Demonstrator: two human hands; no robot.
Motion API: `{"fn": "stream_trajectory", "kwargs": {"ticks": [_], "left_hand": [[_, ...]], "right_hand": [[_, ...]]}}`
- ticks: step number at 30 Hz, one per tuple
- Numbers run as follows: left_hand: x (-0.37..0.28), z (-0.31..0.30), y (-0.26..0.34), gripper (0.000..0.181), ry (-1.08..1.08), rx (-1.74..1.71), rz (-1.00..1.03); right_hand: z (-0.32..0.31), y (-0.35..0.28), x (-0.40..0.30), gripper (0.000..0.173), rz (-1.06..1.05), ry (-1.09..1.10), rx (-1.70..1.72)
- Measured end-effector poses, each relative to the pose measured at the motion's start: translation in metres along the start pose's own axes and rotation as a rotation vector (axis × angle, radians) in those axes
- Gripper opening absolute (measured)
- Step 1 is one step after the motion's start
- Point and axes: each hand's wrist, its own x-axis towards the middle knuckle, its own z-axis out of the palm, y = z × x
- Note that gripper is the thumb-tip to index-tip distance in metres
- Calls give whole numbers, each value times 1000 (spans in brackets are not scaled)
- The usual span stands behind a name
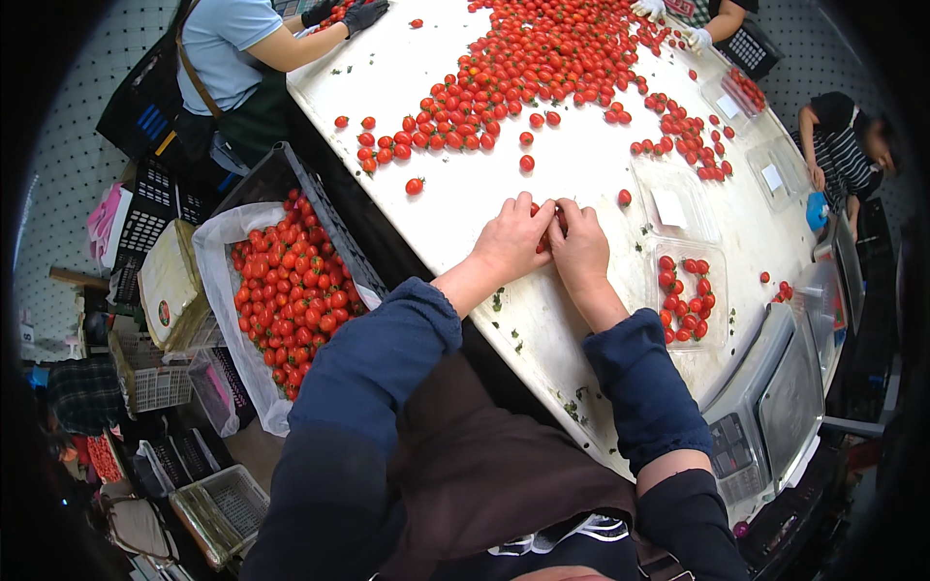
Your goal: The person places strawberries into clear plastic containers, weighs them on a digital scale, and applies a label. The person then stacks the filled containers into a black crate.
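Note:
My left hand (512, 236) and my right hand (581, 243) meet above the white table (465, 218), cupped around a few small red cherry tomatoes (541, 245) that show between the fingers. To the right of my hands, an open clear plastic clamshell box (716, 298) holds tomatoes along its sides, with its lid (672, 200) folded back and a white label on it. Beyond my hands spreads a large heap of cherry tomatoes (545, 58), with single ones lying nearer.
A lined crate of tomatoes (290, 290) stands left of the table. A weighing scale (770, 399) sits at the right edge, and more clamshell boxes (777, 174) lie farther back. Co-workers' gloved hands (363, 16) are at the far side. Bits of green calyx litter the table.

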Motion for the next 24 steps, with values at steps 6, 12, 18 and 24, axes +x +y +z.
{"fn": "stream_trajectory", "kwargs": {"ticks": [6, 12, 18, 24], "left_hand": [[-12, 7, 15, 50, -100, -228, -79], [-22, -5, 42, 40, -338, -1378, -632], [-40, -4, 80, 43, -191, -1991, -830], [-32, -14, 110, 51, -342, -2116, -836]], "right_hand": [[-14, 19, -22, 20, 247, -63, 552], [-57, 12, -37, 25, 812, -246, 1222], [-93, 16, -60, 28, 958, -229, 1724], [-133, 27, -73, 28, 932, -218, 1801]]}}
